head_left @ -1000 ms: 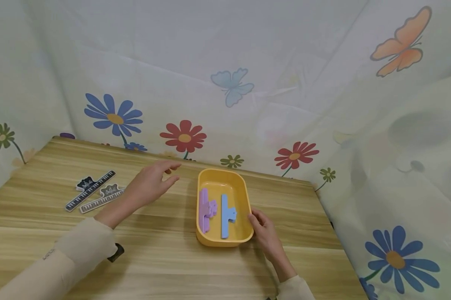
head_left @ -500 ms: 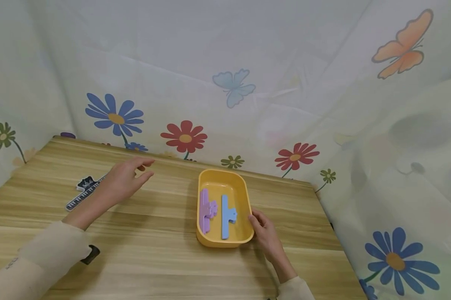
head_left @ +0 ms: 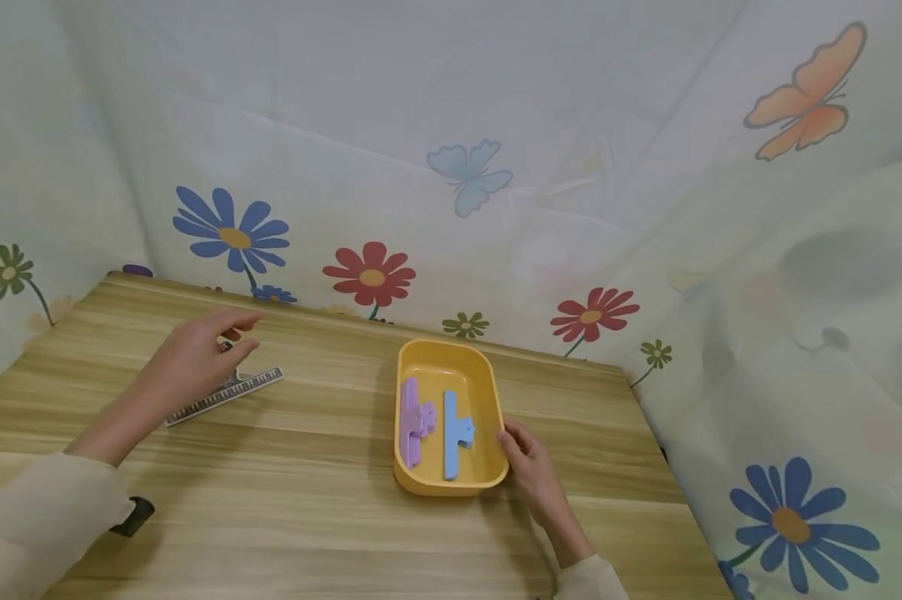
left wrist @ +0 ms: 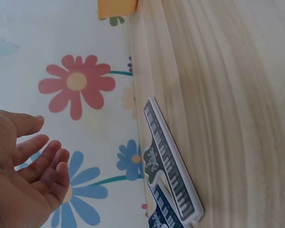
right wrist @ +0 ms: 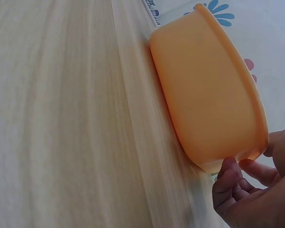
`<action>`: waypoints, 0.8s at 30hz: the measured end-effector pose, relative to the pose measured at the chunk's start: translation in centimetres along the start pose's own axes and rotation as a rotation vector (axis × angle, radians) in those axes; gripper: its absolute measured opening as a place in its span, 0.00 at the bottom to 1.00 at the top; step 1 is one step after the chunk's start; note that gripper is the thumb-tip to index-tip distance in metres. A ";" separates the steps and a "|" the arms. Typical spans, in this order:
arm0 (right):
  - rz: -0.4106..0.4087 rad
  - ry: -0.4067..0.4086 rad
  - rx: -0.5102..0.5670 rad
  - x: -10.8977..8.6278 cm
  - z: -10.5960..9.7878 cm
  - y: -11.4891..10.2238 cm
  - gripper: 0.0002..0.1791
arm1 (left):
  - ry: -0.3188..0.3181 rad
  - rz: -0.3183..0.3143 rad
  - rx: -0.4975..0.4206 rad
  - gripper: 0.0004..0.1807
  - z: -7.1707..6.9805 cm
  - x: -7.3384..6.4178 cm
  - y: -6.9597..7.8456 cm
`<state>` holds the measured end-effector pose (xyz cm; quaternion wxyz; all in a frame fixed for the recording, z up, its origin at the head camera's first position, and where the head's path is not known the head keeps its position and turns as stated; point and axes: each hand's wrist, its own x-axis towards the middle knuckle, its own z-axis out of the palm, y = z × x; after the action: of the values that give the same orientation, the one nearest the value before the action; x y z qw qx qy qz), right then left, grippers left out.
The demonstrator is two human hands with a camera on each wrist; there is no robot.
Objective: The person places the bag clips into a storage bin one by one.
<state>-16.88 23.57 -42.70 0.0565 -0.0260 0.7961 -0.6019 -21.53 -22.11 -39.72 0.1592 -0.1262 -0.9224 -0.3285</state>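
My left hand hovers with relaxed, spread fingers over a grey keyboard-patterned clip on the wooden table. It holds nothing. In the left wrist view the left hand is above and apart from the grey clip and a dark clip beside it. My right hand grips the near right corner of a yellow tray; its fingers curl round the tray. Inside the tray lie a purple clip and a blue clip.
A flower-and-butterfly cloth hangs close behind the table and along its right side. The table's right edge runs just past my right hand. A black strap shows at my left sleeve.
My left hand has moved left, away from the tray, and now hangs over the keyboard clips, hiding the dark one in the head view. The right hand and tray have not moved.
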 end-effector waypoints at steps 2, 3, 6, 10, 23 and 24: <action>0.000 0.003 0.001 0.0 0.0 0.0 0.21 | 0.000 -0.017 0.006 0.22 0.0 -0.2 -0.5; 0.000 0.004 0.001 0.0 0.0 0.0 0.21 | -0.001 -0.027 0.011 0.22 0.0 -0.3 -0.7; 0.003 0.008 -0.002 -0.1 0.0 0.0 0.21 | -0.006 -0.042 0.018 0.22 0.2 -0.5 -1.3; 0.003 0.010 -0.006 -0.1 0.0 0.0 0.22 | -0.027 -0.059 0.020 0.23 0.4 -0.9 -1.8; -0.004 0.008 0.006 0.0 -0.1 0.2 0.22 | -0.101 -0.217 0.076 0.24 1.6 -1.9 -3.1; -0.003 0.007 0.004 0.1 -0.1 0.2 0.22 | -0.111 -0.230 0.079 0.25 1.6 -2.0 -3.1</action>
<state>-16.94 23.69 -42.90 0.0528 -0.0250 0.7951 -0.6037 -21.07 -23.65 -43.44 0.0741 -0.0312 -0.9503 -0.3008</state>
